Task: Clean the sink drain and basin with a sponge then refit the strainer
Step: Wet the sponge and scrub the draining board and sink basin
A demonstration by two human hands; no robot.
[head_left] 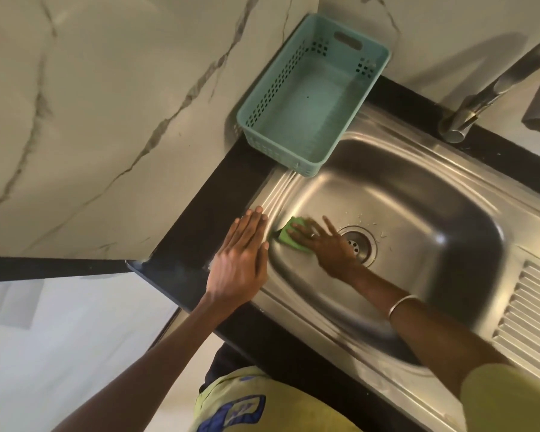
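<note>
Fingers of the right hand (317, 241) lie spread and nearly straight over a green rectangular sponge (289, 236), pressing it flat against the left inner wall of the stainless-steel sink basin (418, 213), just beside the round metal drain (357, 243). A ring shows on one finger and a thin metal bangle (402, 305) circles the right wrist. Perforated holes are visible in the drain, partly covered by the back of the right hand; whether the strainer sits fully in place cannot be told. A few water droplets lie on the basin floor just beyond the drain. The left hand (242, 260) rests flat, fingers straight and together, on the ridged left rim of the sink where it meets the black stone countertop (206, 213), holding nothing. A pale teal perforated plastic basket (349, 126) stands at the back-left corner, overlapping the sink rim and the counter, against a white marble-patterned wall (106, 120). A metal tap (487, 95) rises at the rear right of the basin, and the ribbed steel drainboard (527, 313) lies to the right. Yellow-green clothing with a blue print (247, 406) shows at the bottom edge.
</note>
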